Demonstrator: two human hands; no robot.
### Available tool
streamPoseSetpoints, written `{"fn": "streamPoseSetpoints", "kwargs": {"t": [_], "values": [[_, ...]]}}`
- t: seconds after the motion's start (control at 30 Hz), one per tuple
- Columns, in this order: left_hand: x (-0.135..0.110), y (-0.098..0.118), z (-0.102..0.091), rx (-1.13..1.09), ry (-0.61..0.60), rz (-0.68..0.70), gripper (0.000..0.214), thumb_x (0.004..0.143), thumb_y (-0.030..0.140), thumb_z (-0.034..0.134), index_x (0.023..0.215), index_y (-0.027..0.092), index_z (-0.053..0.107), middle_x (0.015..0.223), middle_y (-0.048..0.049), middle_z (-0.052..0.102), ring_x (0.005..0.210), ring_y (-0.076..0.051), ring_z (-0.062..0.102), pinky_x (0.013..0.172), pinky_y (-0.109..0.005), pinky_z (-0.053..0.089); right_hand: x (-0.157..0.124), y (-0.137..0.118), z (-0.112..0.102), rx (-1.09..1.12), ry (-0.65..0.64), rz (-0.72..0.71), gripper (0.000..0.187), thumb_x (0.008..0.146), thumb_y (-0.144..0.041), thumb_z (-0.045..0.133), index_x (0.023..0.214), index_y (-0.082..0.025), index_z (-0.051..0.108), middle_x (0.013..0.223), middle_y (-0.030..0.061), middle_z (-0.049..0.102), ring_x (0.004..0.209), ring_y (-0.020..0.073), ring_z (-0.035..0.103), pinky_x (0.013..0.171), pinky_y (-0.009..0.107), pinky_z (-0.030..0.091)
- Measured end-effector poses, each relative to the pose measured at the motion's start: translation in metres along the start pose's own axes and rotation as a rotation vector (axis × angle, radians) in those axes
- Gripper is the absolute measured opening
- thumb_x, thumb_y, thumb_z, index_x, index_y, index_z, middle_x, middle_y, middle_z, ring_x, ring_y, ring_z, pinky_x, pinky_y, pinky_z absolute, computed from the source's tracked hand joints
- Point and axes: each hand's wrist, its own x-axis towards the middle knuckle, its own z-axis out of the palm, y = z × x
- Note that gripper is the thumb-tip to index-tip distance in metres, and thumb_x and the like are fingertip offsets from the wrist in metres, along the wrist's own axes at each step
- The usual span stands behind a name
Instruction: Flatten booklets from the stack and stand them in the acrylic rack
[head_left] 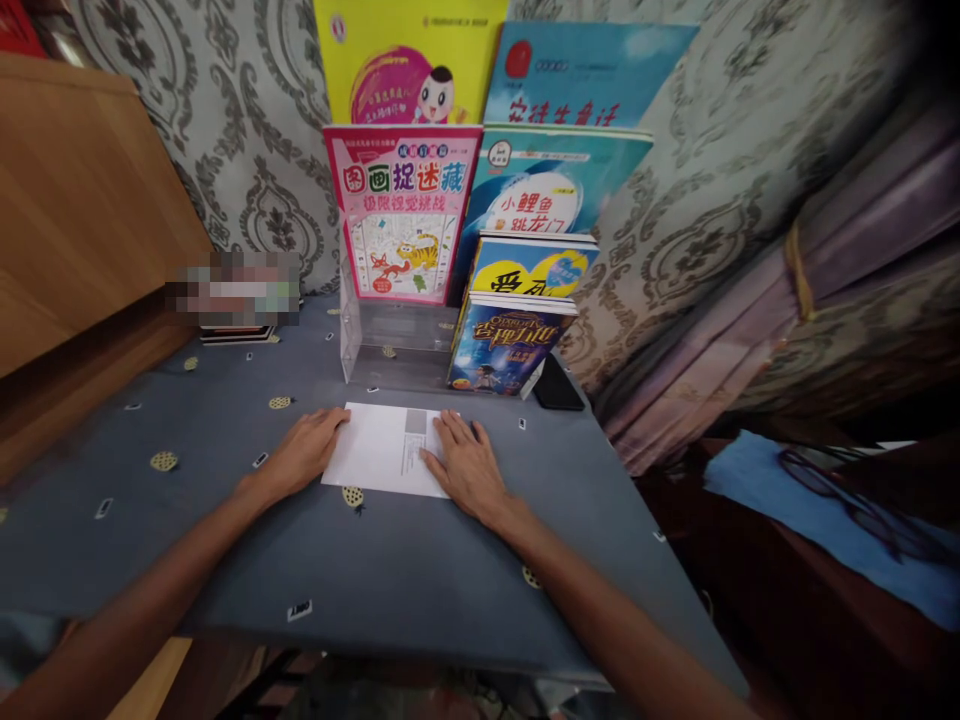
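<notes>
A thin white book (379, 450) lies flat on the table, with a small grey block and lines of fine print on its upward side. My left hand (311, 452) is at its left edge, fingers together and closed on the upper left corner. Over the right edge rests my right hand (469, 462), its fingers spread flat on the cover and partly hiding it. Just beyond the book stands a clear plastic book rack (397, 370). Its left column holds a pink picture-puzzle book (405, 215), with bare tiers below. A dark blue book (506, 345) sits lowest in the right column.
Higher in the rack are a yellow book (412, 40), blue book (585, 65), teal book (562, 180) and yellow-and-blue book (532, 265). A black phone-like slab (559, 385) lies right of it. A blurred stack (236, 300) sits back left, beside a wooden cabinet (82, 200).
</notes>
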Motion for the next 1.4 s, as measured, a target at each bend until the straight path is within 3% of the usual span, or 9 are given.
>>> {"fn": "streamPoseSetpoints", "kwargs": {"t": [0.37,0.53,0.73,0.87,1.1,1.27,1.4], "values": [[-0.063,-0.001,-0.02,-0.099,0.052,0.163,0.031,0.098,0.019,0.035,0.112,0.022,0.062,0.118,-0.0065,0.072,0.112,-0.02,0.065,0.098,-0.038,0.05,0.001,-0.002,0.0,0.006,-0.024,0.011,0.055,0.1,-0.042,0.041,0.143,-0.008,0.048,0.152,0.0221,0.044,0.146,0.0321,0.036,0.117,0.056,0.025],[-0.07,0.003,-0.024,-0.071,0.016,0.23,0.032,0.097,0.017,0.037,0.113,0.022,0.064,0.121,-0.0074,0.071,0.11,-0.02,0.067,0.1,-0.04,0.049,0.0,0.0,-0.001,0.008,-0.044,0.012,0.054,0.1,-0.04,0.043,0.142,-0.008,0.049,0.153,0.0218,0.043,0.146,0.0329,0.035,0.117,0.057,0.025],[-0.042,0.021,-0.014,-0.075,-0.034,0.323,0.035,0.097,0.017,0.041,0.124,0.022,0.062,0.122,-0.0078,0.071,0.117,-0.021,0.063,0.103,-0.042,0.049,0.0,0.005,-0.002,0.075,-0.017,0.014,0.049,0.1,-0.034,0.039,0.143,-0.01,0.048,0.152,0.0188,0.047,0.145,0.0297,0.037,0.118,0.054,0.025],[-0.006,0.028,0.002,-0.092,-0.058,0.361,0.038,0.094,0.015,0.041,0.128,0.02,0.059,0.127,-0.0098,0.068,0.12,-0.022,0.06,0.106,-0.043,0.047,0.0,0.009,0.003,0.139,0.033,0.014,0.047,0.1,-0.027,0.036,0.143,-0.013,0.048,0.148,0.0173,0.052,0.143,0.0267,0.041,0.117,0.053,0.027],[0.056,0.04,0.026,-0.07,-0.071,0.312,0.035,0.093,0.012,0.039,0.122,0.019,0.057,0.124,-0.0108,0.066,0.119,-0.023,0.06,0.104,-0.043,0.047,0.004,0.022,0.005,0.342,0.076,0.079,0.045,0.1,-0.027,0.034,0.141,-0.019,0.051,0.142,0.0124,0.059,0.136,0.0238,0.05,0.115,0.049,0.033],[0.073,0.057,0.032,-0.069,-0.116,0.337,0.038,0.089,0.006,0.04,0.118,0.022,0.057,0.113,-0.0072,0.067,0.11,-0.022,0.062,0.099,-0.041,0.049,0.014,0.038,0.0,0.618,0.165,0.173,0.047,0.102,-0.03,0.03,0.145,-0.022,0.045,0.137,0.0106,0.063,0.121,0.022,0.064,0.104,0.042,0.048],[0.084,0.07,0.038,-0.102,-0.133,0.405,0.04,0.087,0.003,0.04,0.119,0.021,0.056,0.116,-0.0082,0.066,0.113,-0.022,0.06,0.1,-0.041,0.048,0.021,0.047,0.002,0.679,0.214,0.236,0.047,0.104,-0.03,0.025,0.146,-0.023,0.044,0.132,0.0103,0.067,0.109,0.0219,0.071,0.099,0.041,0.051]]}}
